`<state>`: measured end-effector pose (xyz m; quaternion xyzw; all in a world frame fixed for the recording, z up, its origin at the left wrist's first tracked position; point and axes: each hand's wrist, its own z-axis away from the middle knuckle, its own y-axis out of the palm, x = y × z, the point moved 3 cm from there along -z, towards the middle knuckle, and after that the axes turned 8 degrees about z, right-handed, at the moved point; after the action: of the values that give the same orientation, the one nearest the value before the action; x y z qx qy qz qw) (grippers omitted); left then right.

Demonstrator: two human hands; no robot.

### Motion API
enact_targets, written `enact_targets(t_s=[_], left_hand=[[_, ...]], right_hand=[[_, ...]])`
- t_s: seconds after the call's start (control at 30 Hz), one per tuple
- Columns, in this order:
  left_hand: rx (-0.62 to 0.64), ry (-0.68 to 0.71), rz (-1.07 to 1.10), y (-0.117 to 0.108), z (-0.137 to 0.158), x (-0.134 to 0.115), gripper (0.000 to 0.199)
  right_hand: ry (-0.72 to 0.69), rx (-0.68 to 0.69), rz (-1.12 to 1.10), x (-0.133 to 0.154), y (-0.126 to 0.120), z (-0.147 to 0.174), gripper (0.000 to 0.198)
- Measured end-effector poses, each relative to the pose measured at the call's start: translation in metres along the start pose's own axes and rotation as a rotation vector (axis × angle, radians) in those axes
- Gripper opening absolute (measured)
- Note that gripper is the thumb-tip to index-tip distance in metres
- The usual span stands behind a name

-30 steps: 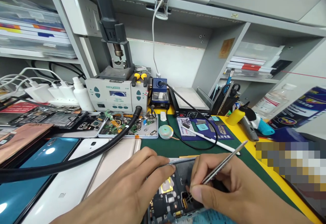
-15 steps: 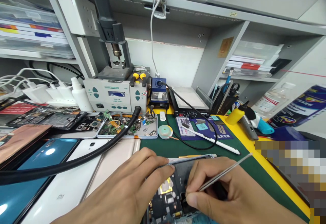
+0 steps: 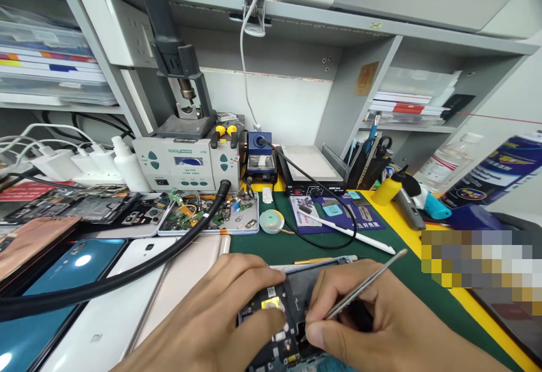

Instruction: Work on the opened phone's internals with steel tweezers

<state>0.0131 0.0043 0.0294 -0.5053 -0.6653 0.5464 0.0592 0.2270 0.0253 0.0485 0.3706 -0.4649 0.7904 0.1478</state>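
Note:
An opened smartphone [image 3: 292, 304] lies at the bottom centre, its dark inner frame and circuit parts exposed. My left hand [image 3: 220, 310] holds it at the left side, fingertips along the upper edge and thumb lower down on the inner parts. In my right hand [image 3: 355, 315] a slim metal tool [image 3: 362, 287] is pinched between thumb and fingers, slanting up to the right. Its working end is hidden at the phone's dark opening, below my fingertips. What that end touches, I cannot make out.
Several phones, among them a white one [image 3: 101, 315] and a blue one [image 3: 76, 270], lie left under a thick black hose [image 3: 169, 259]. Behind are a parts tray [image 3: 249, 219], a rework station [image 3: 190, 160] and a hot plate [image 3: 311, 163]. A white stick [image 3: 364, 239] rests on the green mat [image 3: 406, 281].
My left hand has shifted on the phone; its thumb now shows over the inner parts. The metal tool is a little steeper. The whole view has swung slightly.

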Motion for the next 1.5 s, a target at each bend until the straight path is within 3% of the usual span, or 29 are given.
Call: enact_targets(t_s=[0.13, 0.43, 0.83, 1.03, 1.17, 1.5], left_hand=[[-0.073, 0.108, 0.071, -0.001, -0.003, -0.003, 0.021], [-0.027, -0.067, 0.241, 0.000, -0.005, -0.001, 0.028], [0.000, -0.084, 0.254, 0.006, -0.008, 0.002, 0.027], [-0.071, -0.102, 0.313, 0.009, -0.006, 0.001, 0.024], [-0.009, -0.110, 0.283, 0.008, -0.006, 0.000, 0.023], [-0.043, -0.114, 0.360, 0.011, -0.004, 0.003, 0.021]], right_hand=[[-0.005, 0.006, 0.017, -0.002, -0.001, -0.004, 0.018], [0.002, 0.040, 0.017, 0.000, -0.002, -0.001, 0.016], [-0.002, 0.036, 0.005, -0.001, -0.003, -0.004, 0.015], [0.003, 0.035, 0.008, 0.001, -0.001, -0.004, 0.012], [0.011, 0.028, 0.000, 0.003, -0.002, -0.004, 0.010], [-0.061, 0.021, -0.063, -0.004, -0.003, -0.004, 0.012]])
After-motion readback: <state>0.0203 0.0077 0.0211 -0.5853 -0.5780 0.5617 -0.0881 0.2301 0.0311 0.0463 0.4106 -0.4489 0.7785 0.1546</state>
